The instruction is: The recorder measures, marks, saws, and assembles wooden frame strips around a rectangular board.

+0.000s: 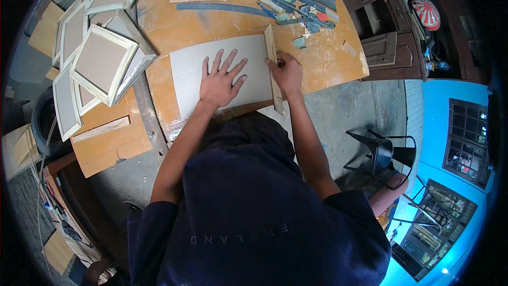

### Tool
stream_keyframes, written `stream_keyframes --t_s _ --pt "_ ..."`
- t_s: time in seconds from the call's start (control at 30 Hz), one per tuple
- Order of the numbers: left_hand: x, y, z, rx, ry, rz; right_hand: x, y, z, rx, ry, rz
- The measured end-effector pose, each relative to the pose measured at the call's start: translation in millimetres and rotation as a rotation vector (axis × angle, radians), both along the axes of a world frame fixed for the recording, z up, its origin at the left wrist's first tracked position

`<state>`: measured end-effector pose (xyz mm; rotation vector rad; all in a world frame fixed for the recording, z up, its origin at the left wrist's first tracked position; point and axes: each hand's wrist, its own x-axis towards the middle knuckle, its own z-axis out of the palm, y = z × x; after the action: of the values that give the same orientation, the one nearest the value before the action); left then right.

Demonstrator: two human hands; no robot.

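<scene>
A wooden strip (pixel 270 46) lies along a flat pale sheet (pixel 255 82).

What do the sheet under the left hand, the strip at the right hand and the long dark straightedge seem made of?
Sheet: probably cardboard, matte; it looks pale, thin and without gloss.
Strip: wood, apparently unvarnished, judging by its uneven tan face.
Straightedge: possibly metal, dull finish; it is flat, thin and blue-grey, but plastic cannot be ruled out.

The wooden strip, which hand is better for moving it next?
Probably the right hand: it holds the wooden strip. The left hand is farther from it, spread flat on the pale sheet.
</scene>
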<state>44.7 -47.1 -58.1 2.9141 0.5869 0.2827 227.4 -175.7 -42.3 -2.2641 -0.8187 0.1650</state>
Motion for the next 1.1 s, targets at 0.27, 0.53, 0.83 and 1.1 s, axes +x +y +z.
stream_keyframes --t_s 0.27,0.53,0.83,1.1 --pt "0.8 1.3 0.2 -0.011 -0.02 0.0 -0.4 -0.8 -3.4 0.028 0.013 0.008" --pt "0.6 2.2 -0.7 0.003 -0.021 -0.001 1.2 0.1 -2.3 0.015 0.014 0.017" --pt "-19.4 73.0 53.9 -0.152 0.222 0.083 7.1 -7.4 7.7 0.019 0.039 -0.072" --pt "-34.5 43.8 77.8 -0.203 0.391 0.404 -8.7 -5.3 9.1 0.102 0.173 -0.152"
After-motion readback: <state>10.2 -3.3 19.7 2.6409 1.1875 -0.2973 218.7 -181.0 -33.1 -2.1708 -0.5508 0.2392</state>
